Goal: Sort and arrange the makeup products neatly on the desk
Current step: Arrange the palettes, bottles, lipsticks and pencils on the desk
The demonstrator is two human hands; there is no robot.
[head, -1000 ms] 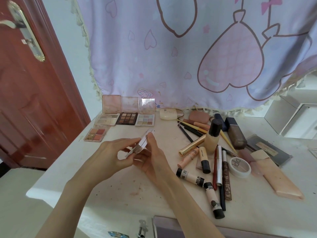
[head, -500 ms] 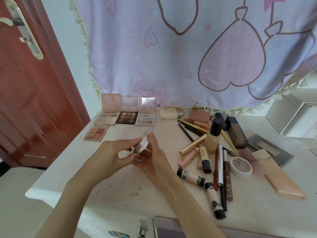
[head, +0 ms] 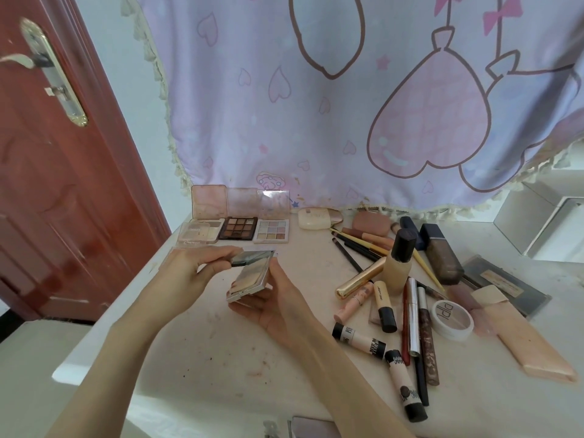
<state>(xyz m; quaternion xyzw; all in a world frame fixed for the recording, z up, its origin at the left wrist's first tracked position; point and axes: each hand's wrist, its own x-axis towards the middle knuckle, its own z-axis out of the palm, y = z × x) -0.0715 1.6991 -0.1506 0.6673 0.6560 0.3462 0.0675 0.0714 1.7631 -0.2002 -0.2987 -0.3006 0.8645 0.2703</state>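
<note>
both hands hold a small mirrored compact [head: 251, 276] above the desk [head: 221, 358]: the left hand [head: 186, 273] pinches its raised lid, the right hand [head: 275, 305] cradles the base in curled fingers (three open palettes [head: 240, 227] stand behind, tubes [head: 395, 327] lie right).

The small mirrored compact [head: 251, 276] has swung wider open since a second ago: then it was a narrow wedge seen nearly edge-on between the hands, and now its lid is lifted back so the reflective inner face shows. The left hand [head: 192, 273] has shifted from pinching the closed edge to holding the raised lid by its tip, and the right hand [head: 273, 306] now cradles the base from beneath, palm turned more upward.
</note>
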